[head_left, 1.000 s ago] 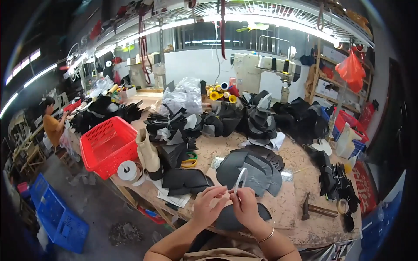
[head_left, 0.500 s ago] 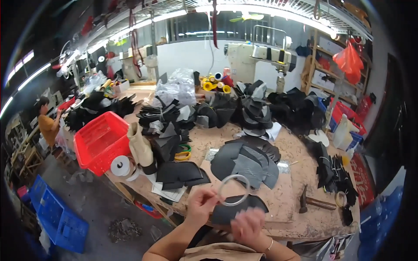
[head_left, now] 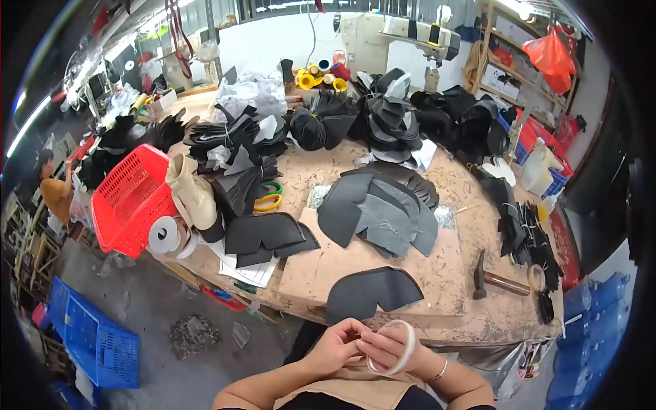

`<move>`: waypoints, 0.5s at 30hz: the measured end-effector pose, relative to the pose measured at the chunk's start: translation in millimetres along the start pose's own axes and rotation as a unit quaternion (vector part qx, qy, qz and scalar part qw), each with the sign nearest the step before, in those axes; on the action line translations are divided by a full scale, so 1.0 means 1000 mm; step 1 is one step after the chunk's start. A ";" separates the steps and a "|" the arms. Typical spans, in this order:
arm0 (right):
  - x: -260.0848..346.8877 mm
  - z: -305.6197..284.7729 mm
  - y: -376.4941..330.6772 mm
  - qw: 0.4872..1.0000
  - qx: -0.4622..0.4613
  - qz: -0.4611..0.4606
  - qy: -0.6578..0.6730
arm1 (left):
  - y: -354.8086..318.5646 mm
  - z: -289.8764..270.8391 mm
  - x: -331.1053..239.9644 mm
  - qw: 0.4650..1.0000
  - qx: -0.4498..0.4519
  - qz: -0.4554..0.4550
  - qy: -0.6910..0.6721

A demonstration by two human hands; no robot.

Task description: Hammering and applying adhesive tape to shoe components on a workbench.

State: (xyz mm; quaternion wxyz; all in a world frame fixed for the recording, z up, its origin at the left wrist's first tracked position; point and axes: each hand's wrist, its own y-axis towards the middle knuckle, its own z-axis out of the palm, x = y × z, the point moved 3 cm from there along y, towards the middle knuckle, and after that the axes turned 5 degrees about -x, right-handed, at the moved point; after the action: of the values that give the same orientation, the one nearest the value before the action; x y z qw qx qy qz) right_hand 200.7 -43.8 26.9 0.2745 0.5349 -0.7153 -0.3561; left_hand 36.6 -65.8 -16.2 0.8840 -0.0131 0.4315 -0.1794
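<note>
In the head view, the left hand (head_left: pixel 335 348) and right hand (head_left: pixel 391 346) meet in front of the person's apron (head_left: pixel 331 386), just short of the worktable's near edge. The right fingers are curled and grip a slim white ring (head_left: pixel 411 345), seemingly a narrow tape roll, which appears looped around them. The left fingers bend inward until their tips meet the right ones; whether they are closed on a thin end there, I cannot tell. The step in hand looks like working at the ring with both sets of fingertips, which calls for a steady right grip and a fine left pinch. Just beyond the fingers lies a black notched panel (head_left: pixel 374 292); farther out, a fan of grey-black panels (head_left: pixel 393 212); to their right, a claw hammer (head_left: pixel 480 277); off to their left, a cream boot (head_left: pixel 189 195).
</note>
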 end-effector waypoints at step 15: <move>-0.034 0.010 0.049 0.999 0.014 0.047 0.009 | 0.001 -0.017 -0.034 0.977 -0.096 0.182 0.054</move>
State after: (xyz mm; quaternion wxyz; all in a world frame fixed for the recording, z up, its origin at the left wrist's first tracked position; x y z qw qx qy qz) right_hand 174.7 -0.6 60.0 0.2900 0.5080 -0.7419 -0.3277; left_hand 4.4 -51.8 -1.6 0.8720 -0.0095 0.4887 0.0259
